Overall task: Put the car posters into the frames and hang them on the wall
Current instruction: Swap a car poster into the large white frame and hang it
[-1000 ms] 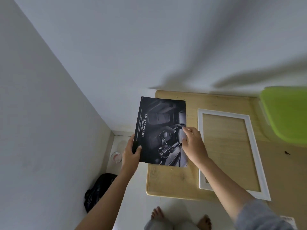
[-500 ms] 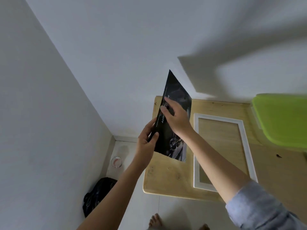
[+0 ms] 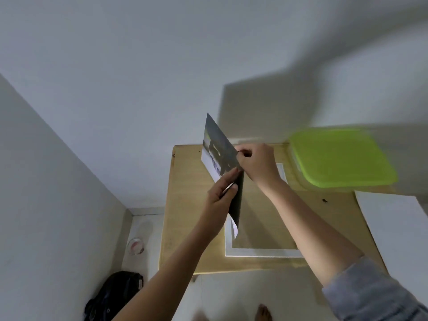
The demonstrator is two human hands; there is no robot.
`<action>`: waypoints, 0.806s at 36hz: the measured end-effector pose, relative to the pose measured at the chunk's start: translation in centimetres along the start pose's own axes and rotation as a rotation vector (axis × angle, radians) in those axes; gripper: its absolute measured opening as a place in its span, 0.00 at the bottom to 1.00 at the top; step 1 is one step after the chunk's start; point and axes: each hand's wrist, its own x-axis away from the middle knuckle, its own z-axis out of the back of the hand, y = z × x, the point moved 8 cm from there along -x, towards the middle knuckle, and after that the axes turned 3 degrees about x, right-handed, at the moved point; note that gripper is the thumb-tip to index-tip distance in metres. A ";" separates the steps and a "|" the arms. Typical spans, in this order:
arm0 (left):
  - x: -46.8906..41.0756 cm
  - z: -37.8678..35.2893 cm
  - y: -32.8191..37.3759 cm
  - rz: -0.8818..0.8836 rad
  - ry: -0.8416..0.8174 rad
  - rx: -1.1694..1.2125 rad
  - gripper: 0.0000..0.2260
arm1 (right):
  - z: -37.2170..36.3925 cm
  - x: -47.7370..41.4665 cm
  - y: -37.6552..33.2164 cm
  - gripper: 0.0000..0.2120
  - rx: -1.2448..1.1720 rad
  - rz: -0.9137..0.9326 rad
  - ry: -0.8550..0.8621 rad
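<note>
A dark car poster [image 3: 220, 151] stands nearly on edge above the wooden table [image 3: 185, 205], its printed side turned left with a white strip along the bottom. My left hand [image 3: 222, 193] pinches its lower edge. My right hand [image 3: 257, 163] grips its right edge higher up. A white frame [image 3: 261, 253] lies flat on the table under my arms, with bare wood showing through its opening; the poster's lower corner hangs over the frame's left border.
A lime green plastic lid [image 3: 340, 158] sits at the table's back right. A white sheet or board [image 3: 398, 228] lies at the right edge. On the floor to the left are a black bag [image 3: 115, 295] and a small round container [image 3: 136, 245]. Grey walls rise behind and left.
The poster has swung from facing me to standing almost on edge and has shifted right over the frame. Both hands moved right with it.
</note>
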 end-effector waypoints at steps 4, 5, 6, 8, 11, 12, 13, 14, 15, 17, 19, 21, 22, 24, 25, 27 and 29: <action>-0.2 -4.3 -2.7 0.131 -0.130 0.022 0.17 | 3.7 0.5 4.4 0.11 -0.029 -0.073 0.049; -0.3 -5.3 -3.7 0.170 -0.164 0.018 0.18 | 4.6 0.8 5.5 0.12 -0.036 -0.103 0.065; -0.3 -6.2 -4.6 0.205 -0.195 0.012 0.19 | 5.4 1.1 6.7 0.13 -0.041 -0.139 0.082; -0.3 -7.8 -6.6 0.255 -0.240 -0.010 0.24 | 6.7 1.8 9.5 0.14 -0.049 -0.212 0.118; -0.3 -9.2 -9.8 0.336 -0.220 -0.148 0.25 | 7.8 3.1 14.2 0.13 -0.031 -0.298 0.135; -0.2 -9.2 -11.1 0.343 -0.200 -0.260 0.22 | 7.8 3.6 15.9 0.13 -0.020 -0.333 0.126; -0.2 -9.0 -12.1 0.312 -0.182 -0.414 0.20 | 7.8 4.2 17.4 0.13 -0.011 -0.369 0.114; -0.1 -8.7 -13.2 0.256 -0.176 -0.592 0.19 | 7.8 4.8 18.8 0.13 -0.003 -0.398 0.102; 0.1 -8.6 -14.3 0.210 -0.186 -0.767 0.20 | 7.6 5.3 20.1 0.13 0.002 -0.422 0.090; 0.9 -8.0 -16.9 0.215 -0.232 -1.061 0.24 | 7.2 6.3 22.2 0.14 0.021 -0.453 0.053; 1.3 -7.9 -18.6 0.209 -0.283 -1.241 0.26 | 6.4 7.2 24.3 0.16 0.030 -0.476 -0.009; 1.4 -7.6 -19.0 0.159 -0.318 -1.320 0.27 | 5.4 8.0 25.2 0.16 0.046 -0.457 -0.085; 1.2 -7.6 -19.1 0.138 -0.337 -1.344 0.29 | 5.0 8.4 25.6 0.16 0.074 -0.442 -0.125; 0.6 -7.7 -19.4 0.109 -0.378 -1.370 0.34 | 4.4 9.0 26.4 0.18 0.176 -0.421 -0.207; 0.3 -7.8 -19.4 0.095 -0.397 -1.374 0.37 | 4.1 9.3 26.7 0.21 0.230 -0.412 -0.246; -0.4 -7.5 -19.1 0.076 -0.418 -1.370 0.41 | 3.5 9.7 26.9 0.23 0.293 -0.387 -0.297; -1.2 -7.0 -18.7 0.066 -0.407 -1.364 0.39 | 2.9 10.0 26.8 0.24 0.321 -0.366 -0.318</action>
